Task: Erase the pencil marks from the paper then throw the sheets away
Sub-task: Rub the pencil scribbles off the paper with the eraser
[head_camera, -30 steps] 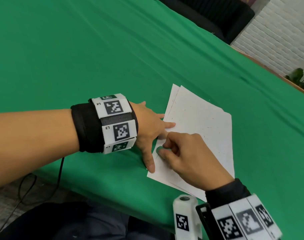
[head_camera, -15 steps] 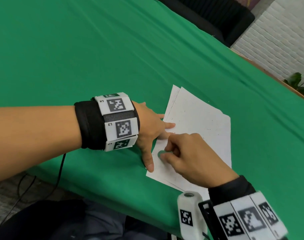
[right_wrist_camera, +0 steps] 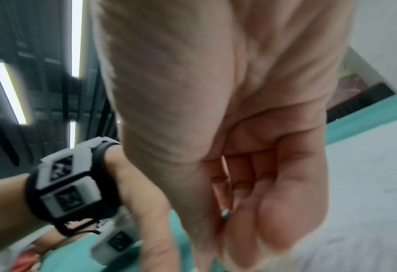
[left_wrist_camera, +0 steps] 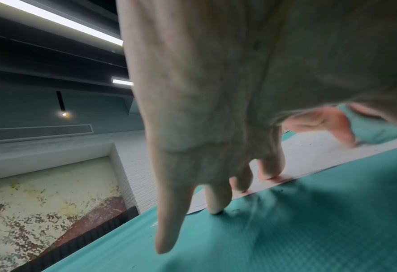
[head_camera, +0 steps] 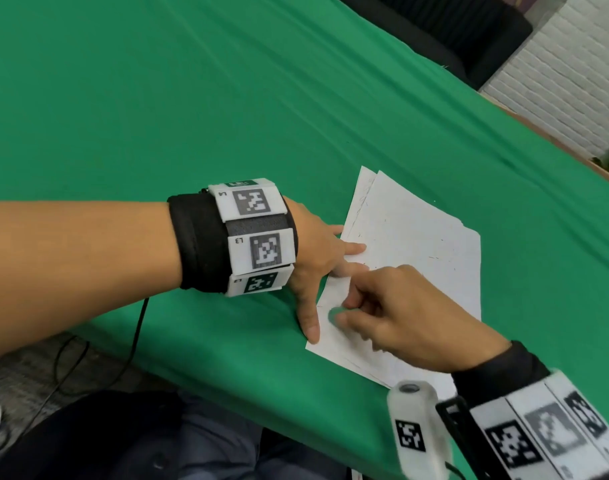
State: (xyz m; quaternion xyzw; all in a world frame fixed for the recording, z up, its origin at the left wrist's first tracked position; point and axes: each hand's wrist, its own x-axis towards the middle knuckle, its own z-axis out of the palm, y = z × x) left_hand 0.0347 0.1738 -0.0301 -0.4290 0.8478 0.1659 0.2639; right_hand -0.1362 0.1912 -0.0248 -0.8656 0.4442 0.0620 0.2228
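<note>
Erasing step in progress. Paper sheets (head_camera: 417, 258), at least 2 in a slightly fanned stack, lie flat on the green tablecloth (head_camera: 227, 98) near the table's front edge. Left hand (head_camera: 317, 261) is spread wide, straight fingers and thumb pressing down the stack's left edge. Right hand (head_camera: 400, 323) has its fingers curled, pinching a small green eraser (head_camera: 334, 315) against the top sheet near its lower-left corner, just beside the left thumb. Faint pencil marks show further up the sheet, so my judgement is that erasing is partly done and disposal not yet started. To do this well: keep the left fingers anchored close to the rubbed spot so the sheet cannot buckle, use short strokes directed away from the holding hand, moderate pressure to avoid tearing. Head view gives the whole layout and the remaining marks. Left wrist view shows fingertips (left_wrist_camera: 268, 171) actually bearing on the paper edge, with 1 finger lifted over the cloth. Right wrist view, blurred, shows only a sliver of the eraser (right_wrist_camera: 226, 214) between the fingers.
</note>
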